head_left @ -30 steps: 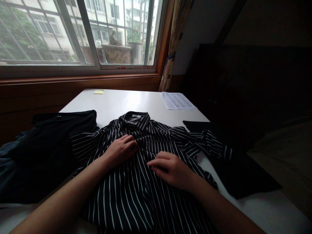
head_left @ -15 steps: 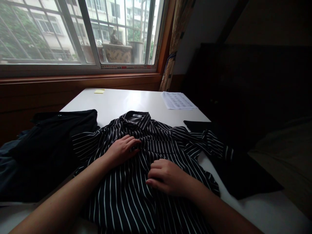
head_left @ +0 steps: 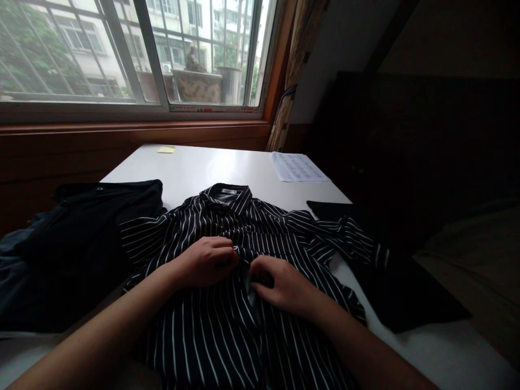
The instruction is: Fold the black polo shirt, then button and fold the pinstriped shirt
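Note:
A black shirt with white stripes [head_left: 211, 319] lies front up, its collar at the far end and its sleeves spread to both sides. At the middle of its front, my left hand [head_left: 211, 261] is closed, pinching the front edge near a small pale button [head_left: 235, 248]. My right hand [head_left: 280, 283] is closed too, its thumb and fingers gripping the other front edge just to the right. Between the hands the cloth is lifted and the front parts slightly below them. The fingertips are partly hidden by the knuckles and the fabric.
Dark folded clothes [head_left: 93, 244] are piled at the left of the white table [head_left: 195, 168]. Black cloth [head_left: 410, 292] lies under the right sleeve. Printed sheets [head_left: 298, 167] and a yellow sticky note [head_left: 166, 149] lie toward the back, below a barred window [head_left: 203, 54].
My left hand has gone from lying with fingers stretched on the shirt to pinching its front edge. My right hand has moved slightly up and lifted the cloth. A button now shows.

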